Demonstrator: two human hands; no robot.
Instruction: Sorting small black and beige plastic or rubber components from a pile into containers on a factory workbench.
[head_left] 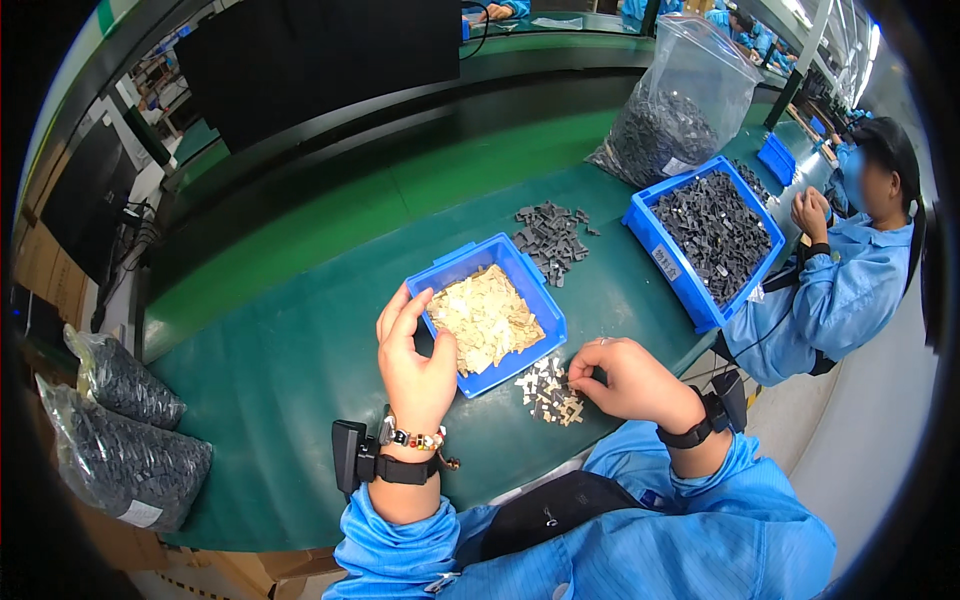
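My left hand (415, 355) grips the near left side of a small blue bin (553, 312), its fingers at the rim and its thumb over the inside edge. Thin cream-coloured pieces (485, 318) fill the bin. My right hand (625, 378) is closed in a pinch at the edge of a small scattered pile of white, tan and dark pieces (545, 388) just in front of the bin. Whatever lies between its fingertips is too small and hidden to make out. Beyond the bin lies a loose heap of dark grey parts (550, 240) on the green table (310, 370).
A larger blue bin (675, 290) of dark parts stands at the right, with a clear bag (670, 120) of similar parts behind it. Two filled bags (135, 455) lie at the left edge. A co-worker (845, 270) sits at the right. A dark panel (325, 65) stands at the back.
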